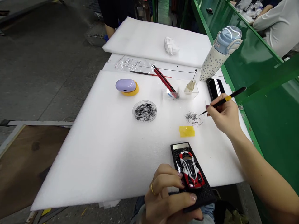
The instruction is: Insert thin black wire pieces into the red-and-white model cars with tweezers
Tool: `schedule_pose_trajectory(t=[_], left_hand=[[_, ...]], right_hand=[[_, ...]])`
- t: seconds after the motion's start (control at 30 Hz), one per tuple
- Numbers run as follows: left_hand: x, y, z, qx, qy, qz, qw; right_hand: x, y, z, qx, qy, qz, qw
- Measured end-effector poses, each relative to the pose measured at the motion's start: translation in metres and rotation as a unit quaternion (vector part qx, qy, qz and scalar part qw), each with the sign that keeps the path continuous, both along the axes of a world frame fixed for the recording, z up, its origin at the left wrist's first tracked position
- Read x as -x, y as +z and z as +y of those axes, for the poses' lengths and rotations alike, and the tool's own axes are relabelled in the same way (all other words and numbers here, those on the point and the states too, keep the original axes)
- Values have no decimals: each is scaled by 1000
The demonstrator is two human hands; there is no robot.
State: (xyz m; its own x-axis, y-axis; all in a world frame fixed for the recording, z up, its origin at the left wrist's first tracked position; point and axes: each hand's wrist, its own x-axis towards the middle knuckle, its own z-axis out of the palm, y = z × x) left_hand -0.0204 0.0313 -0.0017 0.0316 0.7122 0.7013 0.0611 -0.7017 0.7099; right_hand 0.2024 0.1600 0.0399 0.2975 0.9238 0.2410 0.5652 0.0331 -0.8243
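Note:
My left hand (167, 193) grips a black display base (176, 155) near the front edge of the table. On that base sits a red, white and black toy car (191, 169); my fingers lie along its side. My right hand (225, 115) is closed in a pen grip on a slim black fine-tipped tool (237, 92) with a yellow band. Its point is just right of a loose pile of tiny black slivers (192, 117) on the white foam sheet (112, 149). Below the pile is a strip of yellow tape (187, 131). A round clear dish (133, 112) holds many more slivers.
Behind stand a clear box (167, 95) with red tweezers (164, 79) and a small glass bottle (190, 87), a purple case (125, 85), a thin brush (142, 73), a phone (215, 87), a dotted water bottle (213, 63) and crumpled tissue (171, 46). A green partition (259, 67) borders the right.

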Motion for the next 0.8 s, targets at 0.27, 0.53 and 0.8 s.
schedule_pose_trajectory(t=[0.27,0.53,0.8], left_hand=[[1,4,2,-5,-13,13,1000],[0,1,0,-6,-12,20,1000],[3,1,0,-10,-17,27,999]], right_hand=[[-24,-15,-29,43,-46,48,997],[-27,-22,-30,77,-57,108,990],[-35,-27,-24,123,-50,142,981]])
